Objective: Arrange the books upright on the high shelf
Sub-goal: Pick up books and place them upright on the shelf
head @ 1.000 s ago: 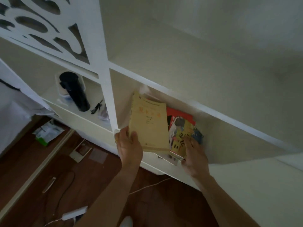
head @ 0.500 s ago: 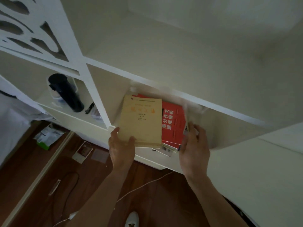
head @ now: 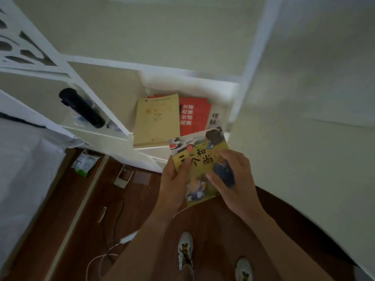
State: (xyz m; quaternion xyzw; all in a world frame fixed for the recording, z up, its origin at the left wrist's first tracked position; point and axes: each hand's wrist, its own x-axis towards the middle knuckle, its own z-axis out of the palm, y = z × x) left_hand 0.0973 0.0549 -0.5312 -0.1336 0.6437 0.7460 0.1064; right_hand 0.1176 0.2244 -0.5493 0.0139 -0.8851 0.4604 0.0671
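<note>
Red book (head: 193, 116) half hidden behind tan book (head: 157, 120); grey book (head: 215, 119) title blurred

Glossy paper picture book (head: 199, 159); seemingly matt white shelf (head: 190, 78); wood floor (head: 67, 230)

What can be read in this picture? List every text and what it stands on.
"三个和尚": cover of the yellow picture book, gripped by the left hand and the right hand.
"高分作文": red book; the white column beside it is too blurred.
Tan book: title and small print too blurred.
White book: black characters not clear.
</note>
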